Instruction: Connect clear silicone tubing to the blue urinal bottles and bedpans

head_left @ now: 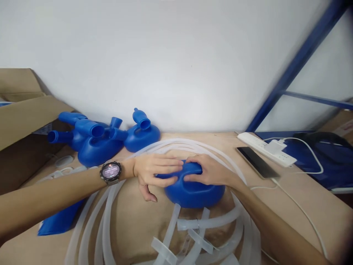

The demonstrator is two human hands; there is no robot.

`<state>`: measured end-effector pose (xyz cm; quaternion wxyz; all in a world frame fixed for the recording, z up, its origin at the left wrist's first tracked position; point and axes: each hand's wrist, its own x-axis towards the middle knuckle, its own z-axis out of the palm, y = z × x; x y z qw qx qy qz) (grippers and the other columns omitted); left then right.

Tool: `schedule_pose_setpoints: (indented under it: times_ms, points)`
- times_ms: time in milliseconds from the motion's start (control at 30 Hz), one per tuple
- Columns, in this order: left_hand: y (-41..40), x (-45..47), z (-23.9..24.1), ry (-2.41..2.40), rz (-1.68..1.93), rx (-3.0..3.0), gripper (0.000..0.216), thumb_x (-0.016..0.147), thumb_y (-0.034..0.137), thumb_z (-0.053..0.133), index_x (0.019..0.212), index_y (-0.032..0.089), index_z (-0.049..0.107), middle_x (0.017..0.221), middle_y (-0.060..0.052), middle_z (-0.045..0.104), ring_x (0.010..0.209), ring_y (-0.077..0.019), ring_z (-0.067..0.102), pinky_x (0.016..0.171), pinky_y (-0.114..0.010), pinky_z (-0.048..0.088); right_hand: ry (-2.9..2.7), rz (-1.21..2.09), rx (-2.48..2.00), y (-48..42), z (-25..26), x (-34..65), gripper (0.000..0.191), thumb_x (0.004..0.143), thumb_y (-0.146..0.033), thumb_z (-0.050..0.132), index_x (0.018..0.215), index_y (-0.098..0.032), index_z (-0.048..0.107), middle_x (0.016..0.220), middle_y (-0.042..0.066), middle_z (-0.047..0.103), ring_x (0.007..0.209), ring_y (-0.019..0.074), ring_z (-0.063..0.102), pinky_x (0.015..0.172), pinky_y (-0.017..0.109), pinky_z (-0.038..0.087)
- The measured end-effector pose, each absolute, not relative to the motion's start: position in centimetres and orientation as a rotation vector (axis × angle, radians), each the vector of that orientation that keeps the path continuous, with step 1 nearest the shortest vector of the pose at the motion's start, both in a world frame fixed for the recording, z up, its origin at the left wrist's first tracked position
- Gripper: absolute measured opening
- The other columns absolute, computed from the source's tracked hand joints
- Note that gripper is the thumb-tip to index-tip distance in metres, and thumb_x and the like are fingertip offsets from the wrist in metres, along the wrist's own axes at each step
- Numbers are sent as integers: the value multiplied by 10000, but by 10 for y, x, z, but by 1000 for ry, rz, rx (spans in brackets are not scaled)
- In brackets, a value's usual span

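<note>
A blue plastic urinal bottle [195,198] sits on the table in front of me, inside a ring of translucent hose [110,209]. My right hand [211,170] is closed round its upper part, with the thumb and fingers on the neck and handle area. My left hand [157,170] comes in from the other side, its fingers stretched out over the top of the bottle and its thumb apart. Both hands partly hide the neck and opening. Just below the bottle lie hose ends and white plastic caps [164,250].
Several more blue urinal bottles [100,151] stand at the back left beside an open cardboard box [24,121]. A phone [257,162], a white power strip [266,149] and cables lie on the right. A blue flat item [59,221] is under my left forearm.
</note>
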<state>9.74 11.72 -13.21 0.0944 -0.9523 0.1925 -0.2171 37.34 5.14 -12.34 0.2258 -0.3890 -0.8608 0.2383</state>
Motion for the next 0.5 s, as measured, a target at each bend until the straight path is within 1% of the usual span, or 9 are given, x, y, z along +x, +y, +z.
schedule_pose_setpoints:
  times_ms: [67,133,200,233,300,367,400,433,500]
  points:
    - [116,96,-137,506,-759,-2829,714,845,715,573,1194,115,742,1255,-270,738,1339,-430,627,1066,-554,572,-2365,670,-1092,50,-122,373,369,839,-513,794,1053,-213,773,1064,74,803,986,288,736,883,374,525]
    - [110,95,-139,466,-904,-2851,740,856,672,578,1297,85,679,1208,-270,743,1246,-407,689,998,-521,612,-2356,666,-1123,49,-121,371,382,834,-519,793,1058,-210,769,1072,75,801,995,290,731,899,378,521]
    - [97,95,-137,348,-1031,-2947,735,885,621,573,1378,76,612,1182,-260,738,1152,-370,725,952,-492,624,-2355,649,-1156,47,-119,370,371,834,-527,788,1021,-208,763,1017,65,798,944,277,725,874,370,515]
    - [88,97,-134,210,-1073,-3027,703,903,598,567,1385,87,602,1179,-247,736,1118,-350,729,944,-480,619,-2352,644,-1173,47,-118,370,361,834,-534,785,984,-207,758,971,56,793,901,266,719,849,360,512]
    - [70,102,-126,-276,-1110,-3200,580,935,570,552,1303,132,646,1168,-198,743,1075,-315,722,958,-460,593,-2336,653,-1200,46,-116,368,354,828,-549,785,909,-206,743,891,40,773,828,243,700,800,340,502]
    - [56,110,-117,-964,-1124,-3239,468,967,572,510,1138,176,691,1134,-139,757,1043,-291,715,973,-443,569,-2296,673,-1219,45,-116,367,351,818,-547,789,866,-204,730,854,30,756,803,230,684,776,329,495]
    - [51,115,-113,-1265,-1140,-3189,458,987,576,468,1083,187,691,1117,-118,760,1030,-284,714,971,-439,565,-2275,683,-1226,45,-116,367,351,812,-545,791,856,-202,727,846,28,751,803,229,680,770,327,493]
    - [49,120,-109,-1507,-1149,-3118,468,1009,570,420,1080,189,682,1126,-111,757,1040,-284,712,975,-442,563,-2255,695,-1231,45,-117,367,357,807,-546,792,858,-199,727,844,27,748,807,228,678,769,326,493]
    - [47,126,-104,-1769,-1163,-2978,503,1028,537,364,1223,162,637,1241,-151,716,1153,-317,685,1027,-493,541,-2222,715,-1244,46,-118,368,394,795,-571,795,882,-192,732,858,29,751,825,232,680,783,328,496]
